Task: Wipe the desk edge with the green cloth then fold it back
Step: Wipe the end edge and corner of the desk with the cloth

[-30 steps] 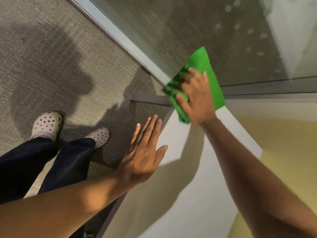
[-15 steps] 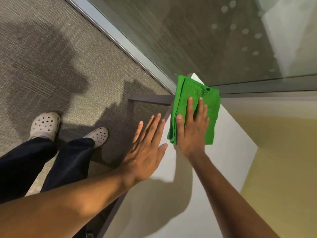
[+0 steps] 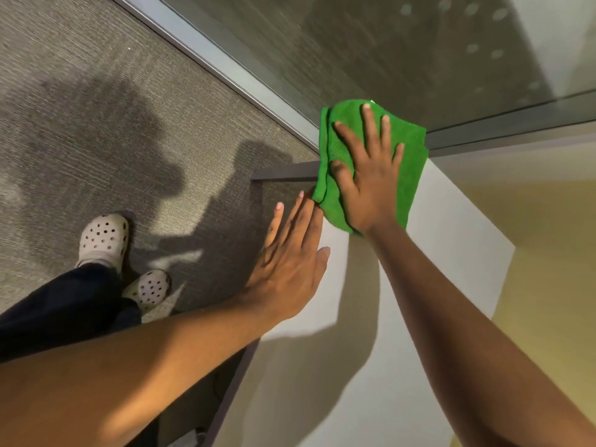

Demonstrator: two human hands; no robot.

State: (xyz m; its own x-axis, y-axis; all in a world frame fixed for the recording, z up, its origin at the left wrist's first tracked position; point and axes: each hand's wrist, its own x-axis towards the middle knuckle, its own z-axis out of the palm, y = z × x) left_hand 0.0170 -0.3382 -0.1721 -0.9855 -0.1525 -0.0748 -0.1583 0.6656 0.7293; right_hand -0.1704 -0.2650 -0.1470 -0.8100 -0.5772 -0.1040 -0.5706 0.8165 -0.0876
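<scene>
Green microfiber cloth [image 3: 409, 162] is sitting right at the far corner of the white table [image 3: 451, 240], folded over on itself, with its left side hanging just past the table's edge by the glass wall [image 3: 371, 50]. The right hand [image 3: 367, 185] is lying flat on top of it, fingers [image 3: 366, 121] spread wide and pressing down rather than gripping anything. The left hand [image 3: 290, 269] is resting open on the near edge of the table, fingers straight and close together, tips just touching the cloth's lower corner, holding nothing.

Looks to me like the wipe itself is underway, with the folding not started. If I were doing this bit, I'd be keeping the palm weight even so the cloth isn't bunching under the fingers, and I'd be dragging it along the edge line so the overhanging part is actually catching the rim, not only the top. The left hand is doing good work as a brace, so I'd leave it planted. One risk: with that much hanging over the carpet [image 3: 96, 108], a fast sweep could be sliding the cloth right off the table.
</scene>
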